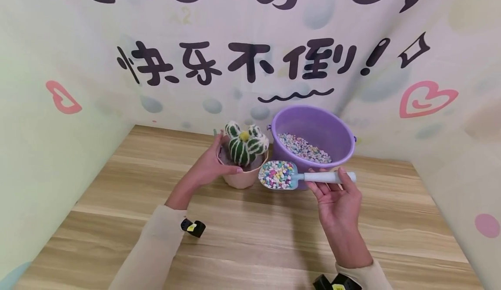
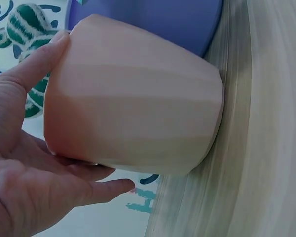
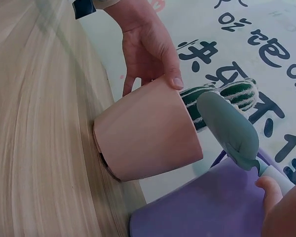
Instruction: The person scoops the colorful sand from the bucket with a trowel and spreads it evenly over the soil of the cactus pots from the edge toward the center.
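My left hand (image 1: 207,164) holds a pale pink flowerpot (image 1: 239,179) by its side, with the thumb over the rim in the left wrist view. In the pot, a green cactus (image 1: 244,148) with white fuzzy stripes and a yellow tip stands in grey filling. My right hand (image 1: 338,198) grips the white handle of a light blue scoop (image 1: 295,181) between thumb and fingers. Multicoloured pebbles (image 1: 277,175) heap the scoop, which is held level in front of the purple bucket (image 1: 282,116), its blade just right of the pot. More pebbles (image 1: 305,148) lie inside the bucket.
Pot and bucket stand side by side at the back of a wood-grain table (image 1: 242,246). Right behind them rises a white printed backdrop (image 1: 176,107) with black lettering and pink hearts. Plain walls of cloth close off the left and right sides.
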`<control>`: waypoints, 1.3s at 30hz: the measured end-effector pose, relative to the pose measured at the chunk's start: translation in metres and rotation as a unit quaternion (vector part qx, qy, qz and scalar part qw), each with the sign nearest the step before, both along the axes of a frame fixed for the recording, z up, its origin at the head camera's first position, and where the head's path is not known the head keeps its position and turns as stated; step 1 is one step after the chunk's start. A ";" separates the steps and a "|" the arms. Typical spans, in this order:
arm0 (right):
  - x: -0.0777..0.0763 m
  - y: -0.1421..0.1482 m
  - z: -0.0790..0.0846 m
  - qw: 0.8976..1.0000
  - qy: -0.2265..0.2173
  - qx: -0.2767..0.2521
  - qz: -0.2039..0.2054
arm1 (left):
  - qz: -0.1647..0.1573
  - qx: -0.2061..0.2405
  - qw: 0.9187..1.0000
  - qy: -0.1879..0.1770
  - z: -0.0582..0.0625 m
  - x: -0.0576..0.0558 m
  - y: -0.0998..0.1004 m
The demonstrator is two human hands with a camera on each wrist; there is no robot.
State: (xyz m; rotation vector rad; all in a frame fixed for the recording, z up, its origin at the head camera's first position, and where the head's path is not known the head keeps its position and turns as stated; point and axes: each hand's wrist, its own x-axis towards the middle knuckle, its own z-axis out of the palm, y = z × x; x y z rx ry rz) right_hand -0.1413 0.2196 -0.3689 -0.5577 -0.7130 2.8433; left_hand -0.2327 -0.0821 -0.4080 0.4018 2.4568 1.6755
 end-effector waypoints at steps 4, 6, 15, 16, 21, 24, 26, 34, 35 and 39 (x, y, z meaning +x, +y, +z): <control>-0.001 -0.002 0.000 1.000 0.009 0.007 0.003 | -0.016 0.004 1.000 -0.002 0.000 0.000 -0.003; -0.001 -0.003 -0.001 1.000 0.011 0.007 0.001 | -0.024 0.009 1.000 -0.004 0.000 0.001 -0.004; -0.002 -0.004 0.000 1.000 0.021 0.007 -0.008 | -0.049 0.006 0.999 -0.006 -0.001 0.006 -0.009; -0.002 -0.005 0.001 1.000 0.022 0.009 -0.009 | -0.052 0.004 0.999 -0.004 -0.001 0.007 -0.010; 0.000 -0.005 0.001 0.999 0.028 0.024 -0.008 | -0.067 -0.007 0.998 0.000 -0.001 0.010 -0.013; 0.000 -0.006 0.001 0.999 0.028 0.033 -0.011 | -0.081 0.000 0.997 -0.005 -0.001 0.012 -0.015; 0.000 -0.007 0.001 0.999 0.028 0.034 -0.015 | -0.094 0.010 0.996 -0.007 0.000 0.012 -0.015; 0.002 -0.008 0.002 0.998 0.034 0.055 -0.028 | -0.129 0.027 0.991 -0.014 -0.002 0.013 -0.017; 0.002 -0.008 0.002 0.997 0.034 0.056 -0.030 | -0.133 0.030 0.991 -0.016 -0.002 0.013 -0.017; 0.003 -0.009 0.002 0.996 0.039 0.066 -0.038 | -0.152 0.049 0.987 -0.026 -0.003 0.014 -0.017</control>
